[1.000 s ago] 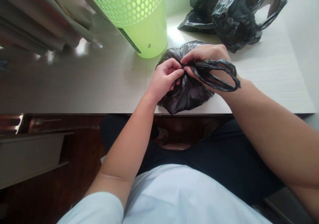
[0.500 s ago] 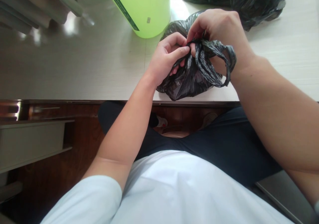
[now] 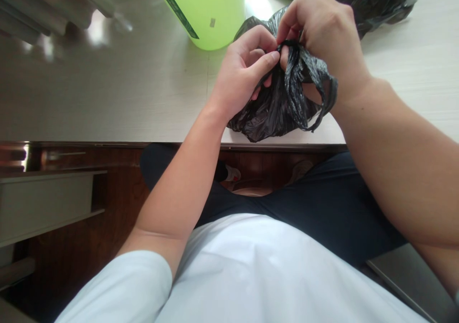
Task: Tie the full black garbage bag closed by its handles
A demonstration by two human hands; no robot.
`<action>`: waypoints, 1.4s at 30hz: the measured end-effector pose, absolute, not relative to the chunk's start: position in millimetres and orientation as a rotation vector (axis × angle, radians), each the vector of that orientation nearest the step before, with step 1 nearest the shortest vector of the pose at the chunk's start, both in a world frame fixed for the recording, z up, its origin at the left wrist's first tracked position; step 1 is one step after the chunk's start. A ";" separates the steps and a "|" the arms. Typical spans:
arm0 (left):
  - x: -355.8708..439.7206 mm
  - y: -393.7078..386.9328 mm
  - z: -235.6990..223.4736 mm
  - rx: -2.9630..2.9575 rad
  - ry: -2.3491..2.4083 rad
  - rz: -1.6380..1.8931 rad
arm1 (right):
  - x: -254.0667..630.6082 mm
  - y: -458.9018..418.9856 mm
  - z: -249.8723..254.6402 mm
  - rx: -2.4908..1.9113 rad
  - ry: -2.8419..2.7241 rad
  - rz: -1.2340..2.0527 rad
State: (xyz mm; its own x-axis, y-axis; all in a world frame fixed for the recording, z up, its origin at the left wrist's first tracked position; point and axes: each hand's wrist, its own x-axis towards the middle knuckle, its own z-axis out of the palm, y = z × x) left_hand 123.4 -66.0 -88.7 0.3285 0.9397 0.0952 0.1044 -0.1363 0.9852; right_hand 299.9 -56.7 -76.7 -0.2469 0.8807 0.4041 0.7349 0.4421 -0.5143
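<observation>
"Black plastic bag [image 3: 267,115], right up against the near edge [image 3: 172,144] of the surface [image 3: 143,98]. Where were the hands?"

"Both were on its gathered neck. The left hand [image 3: 240,74] came in from nine o'clock, its fingers pinching the plastic. The right hand [image 3: 326,31] arched over from two o'clock, its fingers gripping the twisted part, their tips close to the left ones. The handle loop [image 3: 294,81] drooped toward four o'clock."

"What hemmed the bag in?"

"A green bin [image 3: 215,7] stood close by at eleven o'clock; I couldn't tell whether they touched. A second black bag [image 3: 380,2] lay at one o'clock, beyond the right hand."

"And room to move?"

"Most was at nine o'clock, bare surface as far as the curtain [image 3: 64,2] at ten. At six, the surface ended almost immediately."
</observation>
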 end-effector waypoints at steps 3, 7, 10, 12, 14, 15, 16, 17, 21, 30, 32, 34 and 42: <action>124.5 -65.6 -90.3 1.535 0.997 0.972 | 299.8 -54.5 -81.0 -1.361 -2.040 0.260; 125.9 -65.8 -91.4 1.526 1.030 0.965 | 302.2 -52.1 -89.4 -1.264 -2.038 0.198; 125.7 -66.1 -90.4 1.506 1.055 0.967 | 303.9 -51.4 -93.0 -1.217 -2.039 0.199; 124.7 -65.5 -90.5 1.498 1.054 0.981 | 304.3 -50.0 -94.6 -1.192 -2.034 0.192; 123.2 -64.0 -92.1 1.493 1.056 0.993 | 304.2 -47.3 -96.3 -1.159 -2.020 0.179; 122.4 -62.9 -93.5 1.492 1.060 0.993 | 303.9 -45.8 -97.2 -1.146 -2.012 0.172; 121.6 -61.8 -95.1 1.492 1.066 0.991 | 303.6 -44.6 -97.9 -1.134 -2.006 0.167; 121.0 -60.6 -96.8 1.491 1.075 0.994 | 303.3 -43.7 -98.4 -1.120 -1.996 0.163; 119.7 -56.7 -102.6 1.476 1.087 1.043 | 302.7 -45.2 -96.5 -1.016 -1.936 0.183; 121.7 -57.3 -98.0 1.561 1.148 1.112 | 301.4 -51.7 -88.0 -0.974 -1.868 0.273; 121.6 -56.7 -97.4 1.558 1.144 1.116 | 300.5 -51.2 -87.8 -0.961 -1.846 0.274; 121.1 -55.3 -98.1 1.556 1.160 1.104 | 299.8 -51.2 -86.8 -0.968 -1.837 0.296; 120.1 -54.5 -101.0 1.533 1.128 1.125 | 304.6 -51.3 -84.5 -0.980 -1.875 0.325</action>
